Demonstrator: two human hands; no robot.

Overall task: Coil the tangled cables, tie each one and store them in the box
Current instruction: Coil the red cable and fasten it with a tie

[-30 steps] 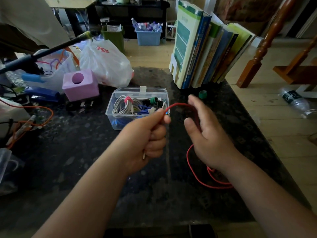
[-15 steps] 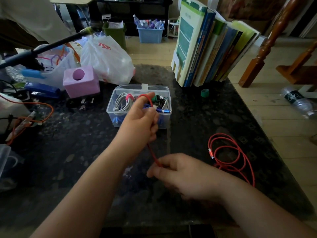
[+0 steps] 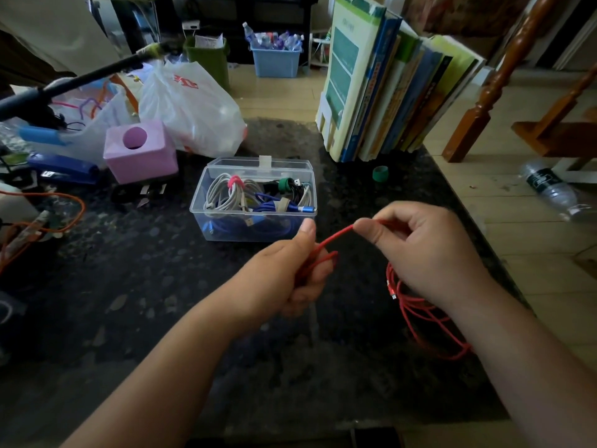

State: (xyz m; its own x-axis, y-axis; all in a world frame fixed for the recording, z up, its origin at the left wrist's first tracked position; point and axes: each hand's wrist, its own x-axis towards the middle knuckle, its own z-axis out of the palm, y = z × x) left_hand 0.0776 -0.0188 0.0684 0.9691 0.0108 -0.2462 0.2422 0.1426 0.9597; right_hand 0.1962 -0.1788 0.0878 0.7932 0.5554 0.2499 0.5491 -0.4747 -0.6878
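1. Left hand (image 3: 290, 276): fingers curled round several gathered loops of the red cable (image 3: 332, 240), thumb pressed on top; the hand is held above the dark stone table (image 3: 161, 286), just in front of the box.
2. Right hand (image 3: 429, 250): thumb and forefinger pinch the red cable close to the left hand; a short taut run of cable spans the gap between the two hands.
3. Loose remainder of the red cable: it drops below the right hand and lies in untidy loops on the table beneath the right wrist and forearm; one connector end (image 3: 392, 294) shows beside the wrist.
4. Clear plastic box (image 3: 255, 227): it stands open on the table beyond the hands, its lid hinged back. Inside lie a white cable (image 3: 223, 195) bound with a pink tie, a black cable (image 3: 292, 189) bound with a green tie, and a blue cable (image 3: 271, 208) with a pale tie.
5. Green ring (image 3: 380, 173): on the table right of the box, near the foot of the books.
6. Row of books (image 3: 387, 92): upright, leaning, at the far right edge of the table.
7. Pink cube (image 3: 140, 150) with a round hole on top: left of the box, before a white plastic bag (image 3: 190, 108).
8. Orange wire (image 3: 64, 202): at the left edge of the table, well apart from the hands.
9. Plastic bottle (image 3: 552, 189): lying on the wooden floor at right.
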